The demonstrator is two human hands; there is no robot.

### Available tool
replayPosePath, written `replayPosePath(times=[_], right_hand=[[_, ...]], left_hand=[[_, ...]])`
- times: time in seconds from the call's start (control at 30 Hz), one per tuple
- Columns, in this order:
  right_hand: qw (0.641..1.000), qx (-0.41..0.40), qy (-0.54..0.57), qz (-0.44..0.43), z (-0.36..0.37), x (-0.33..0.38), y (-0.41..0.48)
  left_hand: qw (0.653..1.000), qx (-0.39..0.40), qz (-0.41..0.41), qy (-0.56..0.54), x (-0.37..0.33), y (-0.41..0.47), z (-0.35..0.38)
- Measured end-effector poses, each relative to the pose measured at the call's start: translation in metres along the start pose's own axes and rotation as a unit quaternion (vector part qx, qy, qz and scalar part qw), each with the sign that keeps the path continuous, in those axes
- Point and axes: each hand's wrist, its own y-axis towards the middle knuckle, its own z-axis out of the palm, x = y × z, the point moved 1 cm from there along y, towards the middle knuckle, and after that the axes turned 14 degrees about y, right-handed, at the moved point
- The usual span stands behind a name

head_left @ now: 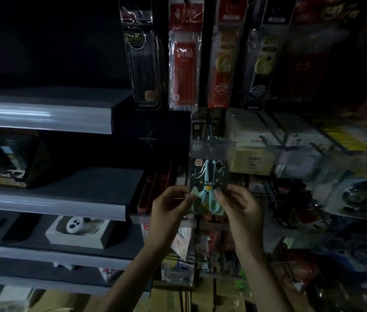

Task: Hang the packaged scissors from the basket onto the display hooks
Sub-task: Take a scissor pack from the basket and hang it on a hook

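The scene is very dim and its right side is smeared by blur, so much of the hanging stock there cannot be read. Nearest, both forearms come up from the bottom edge, which cuts them off, over brown cardboard cartons (200, 298) that are only partly in view. The left hand (169, 206) is raised with its back toward the camera, and its thumb and fingertips pinch the lower left edge of the packaged scissors (208, 176). The right hand (242, 203) mirrors it, with curled fingers pinching the lower right edge, so the palms and the far sides of the fingers are hidden. The pack stands upright between the two hands, a dark card showing pale blue scissors with the handles down and partly covered by the fingertips. Its top edge meets a clear plastic strip (211, 146) that runs across the rack, and a dark wire hook (210, 131) shows faintly just above it. Whether the pack's hole is on the hook cannot be told. Other hanging packets crowd close below and to the right of the pack, while a dark open gap lies just to its left. Farther left, grey shelf edges (49, 206) step outward, and one shelf holds a small open box (76, 230) with a round white item inside. Beyond the strip sit pale boxes (252, 140), and above them hang long pencil packs (184, 64), whose tops are cut off by the frame.
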Motion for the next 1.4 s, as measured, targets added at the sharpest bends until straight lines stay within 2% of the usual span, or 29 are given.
replayPosePath(times=[0.3,0.43,0.77,0.97,1.4], right_hand=[[0.996,0.003,-0.093,-0.003,-0.029,-0.023,-0.016],[0.995,-0.002,-0.100,-0.011,-0.027,-0.024,-0.014],[0.996,-0.034,-0.075,-0.042,-0.002,-0.020,0.015],[0.991,-0.064,-0.093,-0.075,0.019,-0.018,0.033],[0.992,-0.065,-0.111,0.014,0.048,-0.019,0.071]], left_hand=[[0.998,0.020,0.012,0.065,0.019,-0.004,0.001],[0.997,0.002,0.010,0.080,0.018,-0.002,0.002],[0.998,-0.057,-0.005,0.027,0.000,0.016,0.010],[0.995,-0.088,0.022,0.045,0.000,0.042,0.017],[0.994,-0.096,0.007,0.047,0.009,0.098,0.021]])
